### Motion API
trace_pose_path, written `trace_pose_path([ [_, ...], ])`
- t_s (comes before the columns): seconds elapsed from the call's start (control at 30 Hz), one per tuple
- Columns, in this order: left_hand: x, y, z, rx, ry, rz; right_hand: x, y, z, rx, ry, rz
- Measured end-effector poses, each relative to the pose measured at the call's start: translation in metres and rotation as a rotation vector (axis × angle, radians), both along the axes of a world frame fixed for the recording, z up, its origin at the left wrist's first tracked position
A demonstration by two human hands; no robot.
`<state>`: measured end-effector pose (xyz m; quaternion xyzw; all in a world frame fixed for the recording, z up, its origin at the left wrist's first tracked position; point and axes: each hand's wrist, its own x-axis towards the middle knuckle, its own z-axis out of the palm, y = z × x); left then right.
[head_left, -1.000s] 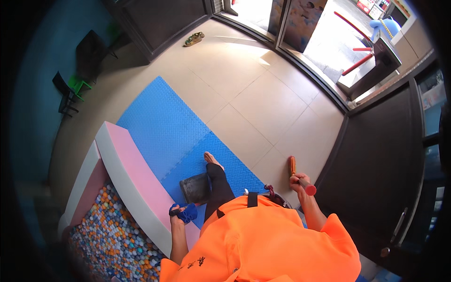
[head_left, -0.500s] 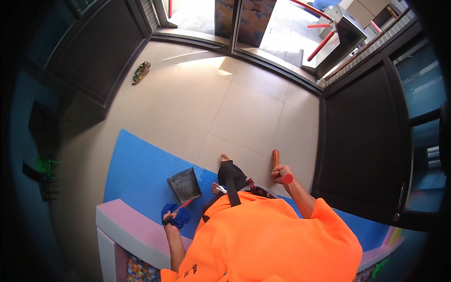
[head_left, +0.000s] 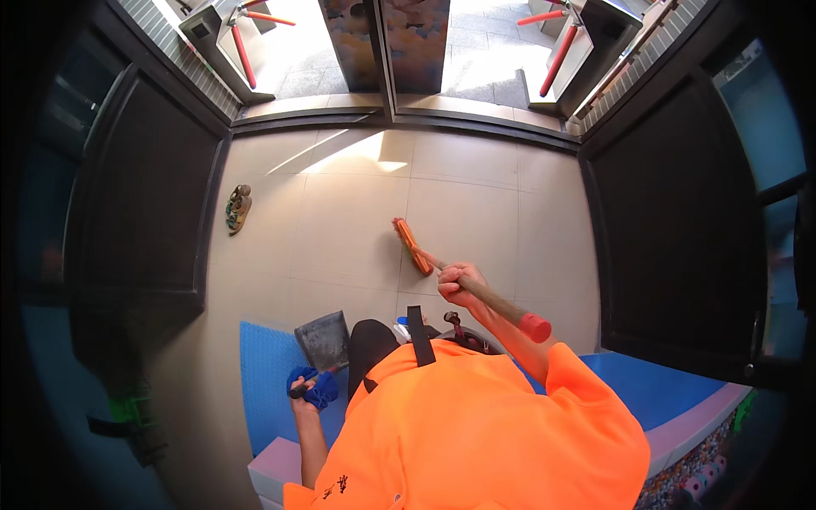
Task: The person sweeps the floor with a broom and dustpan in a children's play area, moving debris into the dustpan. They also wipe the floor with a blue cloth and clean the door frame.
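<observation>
My right hand (head_left: 461,282) is closed around the wooden handle of a broom (head_left: 497,303), whose red end cap points back toward my right arm. The broom's orange head (head_left: 412,246) is at the tiled floor, ahead of my hand. Down at the left, my left hand (head_left: 303,398) grips the dark handle of a dustpan (head_left: 323,342). A bunched blue cloth (head_left: 323,391) is at that same hand and partly hides the handle. The dustpan's grey-black scoop sits by my dark-trousered knee, near the edge of the blue mat (head_left: 262,365).
A pair of patterned shoes (head_left: 239,210) stands on the tiles by the left dark panel (head_left: 149,187). Another dark panel (head_left: 680,212) borders the right side. Glass doors with turnstiles (head_left: 565,51) beyond close off the far side. A pink padded edge (head_left: 701,416) borders a ball pit behind me.
My right hand has swung the broom forward and left, its head now farther out on the tiles. My view has turned and moved forward; the left hand still holds the dustpan.
</observation>
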<state>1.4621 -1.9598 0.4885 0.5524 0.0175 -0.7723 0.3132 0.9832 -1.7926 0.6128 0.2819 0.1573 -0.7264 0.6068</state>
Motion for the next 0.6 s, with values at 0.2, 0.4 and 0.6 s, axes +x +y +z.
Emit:
trace_pose_path([
  [0.2, -0.112, -0.132, 0.013, -0.011, 0.059, -0.165, -0.088, 0.006, 0.030, -0.099, -0.043, -0.166],
  [0.4, -0.256, -0.236, 0.021, 0.025, 0.126, -0.385, -0.168, -0.001, 0.063, 0.237, 0.237, -0.348],
  [0.6, -0.366, -0.314, 0.019, 0.178, 0.223, -0.543, -0.243, 0.041, 0.062, 0.849, 0.365, -0.142],
])
